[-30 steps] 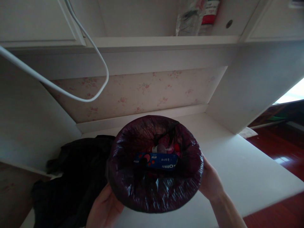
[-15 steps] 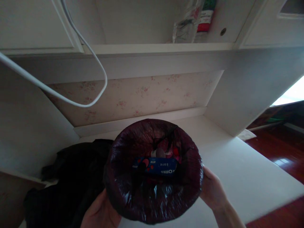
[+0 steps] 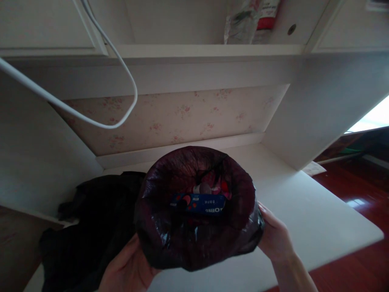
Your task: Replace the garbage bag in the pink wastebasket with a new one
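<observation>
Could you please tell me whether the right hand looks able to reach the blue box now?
Probably not directly: the right hand holds the outside of the bag-lined bin, whose side wall lies between it and the blue box. The open top, though, seems to leave the way free from above.

Plastic bag [image 3: 194, 251]: dark purple, near-black along the lower folds.
Box [image 3: 209, 201]: blue with white lettering, pink and red spots. Crumpled heap [image 3: 88, 231]: black. Desk [image 3: 304, 202]: plain white. Cable [image 3: 112, 126]: white. Wallpaper [image 3: 194, 117]: pale pinkish beige, scattered pink floral sprigs. Floor [image 3: 337, 182]: deep red-brown. Shelf container [image 3: 266, 22]: red and white bands.
</observation>
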Demonstrator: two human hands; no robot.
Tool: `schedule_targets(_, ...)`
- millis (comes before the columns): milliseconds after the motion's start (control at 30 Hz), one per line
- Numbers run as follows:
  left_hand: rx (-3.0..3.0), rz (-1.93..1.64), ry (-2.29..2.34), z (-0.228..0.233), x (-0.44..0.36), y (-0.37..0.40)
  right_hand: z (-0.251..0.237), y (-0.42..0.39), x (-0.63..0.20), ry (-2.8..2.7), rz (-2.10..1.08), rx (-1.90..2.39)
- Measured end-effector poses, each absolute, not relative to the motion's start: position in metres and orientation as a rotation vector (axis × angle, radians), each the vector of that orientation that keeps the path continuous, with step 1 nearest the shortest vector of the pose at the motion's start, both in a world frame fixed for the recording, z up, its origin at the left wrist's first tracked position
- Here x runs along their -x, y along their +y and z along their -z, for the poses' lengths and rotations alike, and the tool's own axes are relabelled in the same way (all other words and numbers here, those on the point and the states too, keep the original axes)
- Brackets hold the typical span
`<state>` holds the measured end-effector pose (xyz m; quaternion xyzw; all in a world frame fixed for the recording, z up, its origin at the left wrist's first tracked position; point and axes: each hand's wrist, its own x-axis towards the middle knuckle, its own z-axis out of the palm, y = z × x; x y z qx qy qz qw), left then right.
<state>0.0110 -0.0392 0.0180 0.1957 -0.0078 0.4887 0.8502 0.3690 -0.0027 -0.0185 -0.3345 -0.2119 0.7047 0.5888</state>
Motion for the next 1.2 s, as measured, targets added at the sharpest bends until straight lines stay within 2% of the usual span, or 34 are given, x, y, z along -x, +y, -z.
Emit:
schedule_targets(167,-0.404,-1.168,0.086,-0.019,0.003,-0.047,0.007,-0.013,-0.375,-0.469,-1.609,0.757)
schedule_targets(400,-0.400,-1.179,0.110,-0.044,0.004,-0.026,-0.019,0.009,-0.369,-0.481,-1.540,0.739)
schedule_targets(767,-0.277,-1.315,0.854,-0.062,-0.013,0.022,-0.050,0.043,-0.351,-0.595,-1.512,0.872)
schedule_targets(933,-0.378,-1.416,0.972,-0.071,-0.009,0.039,-0.056,0.060,-0.347,-0.594,-1.659,0.837)
schedule_targets(1200,-0.434,-1.222,0.932,-0.071,0.027,0.072,-0.043,0.085,-0.352,-0.616,-1.788,0.908)
